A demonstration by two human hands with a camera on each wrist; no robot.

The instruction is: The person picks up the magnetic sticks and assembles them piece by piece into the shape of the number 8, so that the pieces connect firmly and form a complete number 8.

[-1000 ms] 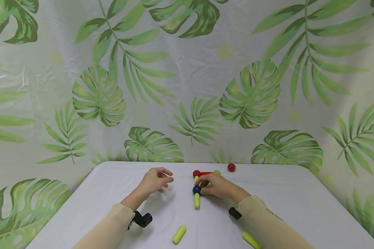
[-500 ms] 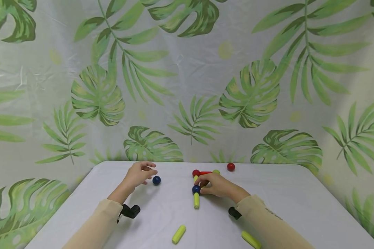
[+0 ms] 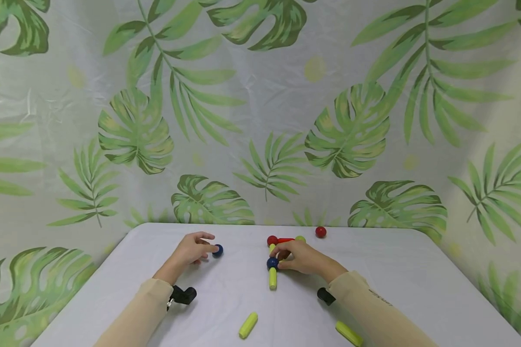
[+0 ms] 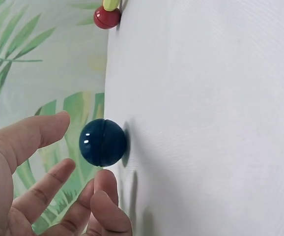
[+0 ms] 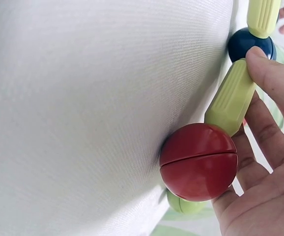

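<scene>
My left hand (image 3: 191, 252) is at a dark blue ball (image 4: 103, 142) on the table's left side. Its thumb overlaps the ball in the head view; in the left wrist view the spread thumb and fingers stand around it with gaps. My right hand (image 3: 303, 258) grips a joined model at another blue ball (image 3: 272, 263), thumb on that ball and the yellow-green stick (image 5: 232, 96) beside it. This stick leads to a red ball (image 5: 199, 162), hidden under the hand in the head view. A second yellow-green stick (image 3: 272, 278) points toward me from the blue ball.
Behind the right hand, the model continues with a red ball (image 3: 272, 240), a red stick (image 3: 285, 240) and a green ball (image 3: 300, 239). A loose red ball (image 3: 321, 232) lies by the back edge. Loose yellow-green sticks (image 3: 248, 325) lie near the front, one beside the right sleeve.
My left hand has moved left, uncovering the loose blue ball, then slightly back so its thumb overlaps that ball. The right hand keeps its grip on the model.
</scene>
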